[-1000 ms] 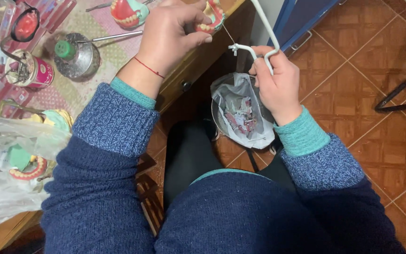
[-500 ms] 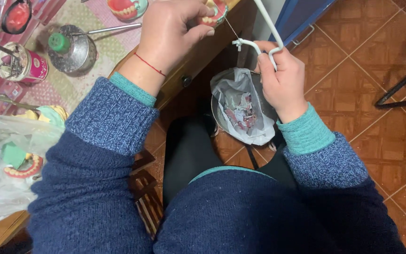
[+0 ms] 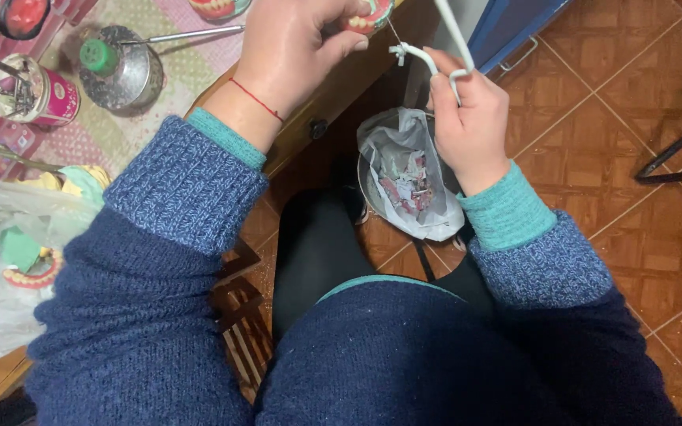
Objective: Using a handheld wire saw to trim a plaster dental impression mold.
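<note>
While the pink-and-white denture model (image 3: pixel 366 16) sits pinched at the top edge of the view, only its lower part shows, held in the fingertips of the left hand (image 3: pixel 294 47), whose grip is clenched on it. It lies up and to the left of the right hand (image 3: pixel 467 118), the two just apart, joined by what looks like a thin thread running from the model down to the white tool (image 3: pixel 436 55). The right hand's grip is closed around that tool, whose long white cord or stem rises up and away toward the top of the frame, its bent tip pointing left at the model. So the left hand is on the model and the right hand works toward it from the right side. Below both hands, on the tiled floor (image 3: pixel 609 118), stands a small bin lined with a grey bag (image 3: pixel 408 181) holding scraps. To the left, the surface (image 3: pixel 191 71) carries a metal burner with a green cap (image 3: pixel 116 71) and a pink tin (image 3: pixel 37 95).
</note>
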